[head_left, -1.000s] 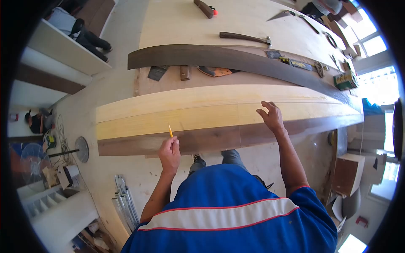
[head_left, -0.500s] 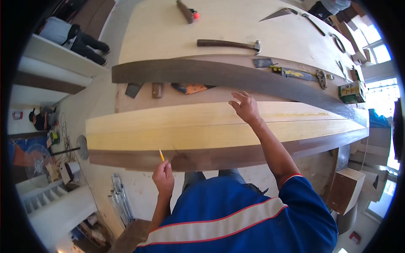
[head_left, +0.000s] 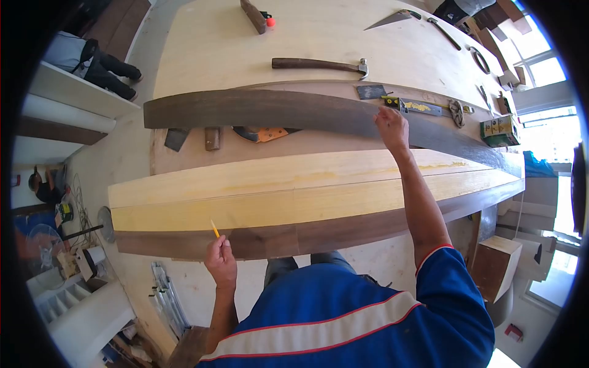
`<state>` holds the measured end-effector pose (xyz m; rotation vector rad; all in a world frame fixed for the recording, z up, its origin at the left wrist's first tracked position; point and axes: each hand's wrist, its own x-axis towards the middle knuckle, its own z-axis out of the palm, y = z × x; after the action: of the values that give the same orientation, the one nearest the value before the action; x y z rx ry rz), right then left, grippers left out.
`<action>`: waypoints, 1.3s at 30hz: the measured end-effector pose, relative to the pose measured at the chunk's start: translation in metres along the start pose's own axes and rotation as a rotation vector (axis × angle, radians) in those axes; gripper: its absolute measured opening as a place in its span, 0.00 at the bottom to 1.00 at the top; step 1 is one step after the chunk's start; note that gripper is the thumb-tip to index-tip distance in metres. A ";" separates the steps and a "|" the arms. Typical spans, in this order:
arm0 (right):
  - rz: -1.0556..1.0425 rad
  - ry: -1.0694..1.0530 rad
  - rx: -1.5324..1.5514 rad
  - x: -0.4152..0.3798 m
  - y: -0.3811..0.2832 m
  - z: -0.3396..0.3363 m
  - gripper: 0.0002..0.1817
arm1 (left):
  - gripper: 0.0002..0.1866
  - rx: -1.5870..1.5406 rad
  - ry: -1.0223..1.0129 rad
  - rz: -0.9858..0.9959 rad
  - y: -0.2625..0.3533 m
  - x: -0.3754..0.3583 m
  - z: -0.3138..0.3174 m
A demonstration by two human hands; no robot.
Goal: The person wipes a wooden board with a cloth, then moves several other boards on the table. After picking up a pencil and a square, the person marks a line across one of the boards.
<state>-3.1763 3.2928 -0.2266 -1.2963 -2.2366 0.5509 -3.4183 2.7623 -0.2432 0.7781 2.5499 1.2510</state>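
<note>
A yellow pencil (head_left: 215, 229) stands tip-up in my left hand (head_left: 221, 260), whose fingers are closed round it near the front edge of the long wooden panel (head_left: 257, 211). My right hand (head_left: 392, 130) reaches across the panel to the dark curved board (head_left: 257, 110). Its fingers are curled at a yellow-and-black tape measure (head_left: 392, 103); the grip is partly hidden by the hand. A long dark-edged strip borders the panel on my side.
On the big pale board lie a claw hammer (head_left: 319, 65), a handsaw (head_left: 389, 19) and a roll of tape (head_left: 479, 60). A tin can (head_left: 499, 130) stands at the right. An orange-handled saw (head_left: 264, 134) lies behind the panel. Another person (head_left: 92, 64) is at upper left.
My right hand has moved away from me and to the right, from above the pale panel to the tape measure, and its fingers have curled. My left hand still holds the pencil.
</note>
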 end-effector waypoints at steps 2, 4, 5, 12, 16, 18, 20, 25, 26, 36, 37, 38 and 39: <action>-0.016 -0.080 -0.107 -0.006 -0.012 0.004 0.27 | 0.07 0.013 0.002 0.025 0.008 -0.004 -0.005; -0.095 -0.161 -0.320 -0.013 -0.025 0.012 0.37 | 0.07 0.010 -0.002 0.032 0.017 -0.005 -0.004; -0.126 -0.209 -0.383 -0.013 -0.028 0.016 0.42 | 0.07 0.023 -0.007 0.017 0.017 -0.006 -0.003; -0.117 -0.398 -0.625 0.007 0.002 0.018 0.61 | 0.07 0.025 -0.033 0.003 0.014 -0.011 0.009; -0.169 -0.487 -0.608 0.016 0.006 0.012 0.61 | 0.07 0.013 -0.027 0.007 0.010 -0.009 0.014; -0.196 -0.463 -0.548 0.021 0.008 0.007 0.58 | 0.07 0.011 -0.028 -0.011 0.015 -0.007 0.015; -0.225 -0.341 -0.439 0.025 0.014 0.002 0.52 | 0.07 0.007 -0.040 -0.044 0.015 -0.007 0.015; 0.621 -0.114 -0.617 0.082 0.068 -0.026 0.42 | 0.08 -0.016 -0.044 -0.093 0.009 -0.013 0.011; 0.635 -0.162 -0.693 0.085 0.066 -0.033 0.44 | 0.08 -0.016 -0.057 -0.107 0.005 -0.015 0.009; 0.676 -0.237 -0.570 0.111 0.120 -0.018 0.44 | 0.08 -0.044 -0.040 -0.211 -0.010 -0.039 0.012; 0.636 -0.207 -0.540 0.113 0.132 -0.017 0.44 | 0.08 -0.032 -0.045 -0.217 -0.009 -0.040 0.012; 0.594 -0.176 -0.509 0.117 0.143 -0.013 0.43 | 0.08 -0.023 -0.048 -0.225 -0.007 -0.041 0.013; 0.618 -0.079 -0.469 0.120 0.141 -0.012 0.41 | 0.08 -0.015 -0.051 -0.232 -0.003 -0.041 0.015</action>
<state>-3.1248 3.4655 -0.2712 -2.2711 -2.0726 0.2836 -3.3790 2.7486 -0.2571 0.4865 2.5009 1.1599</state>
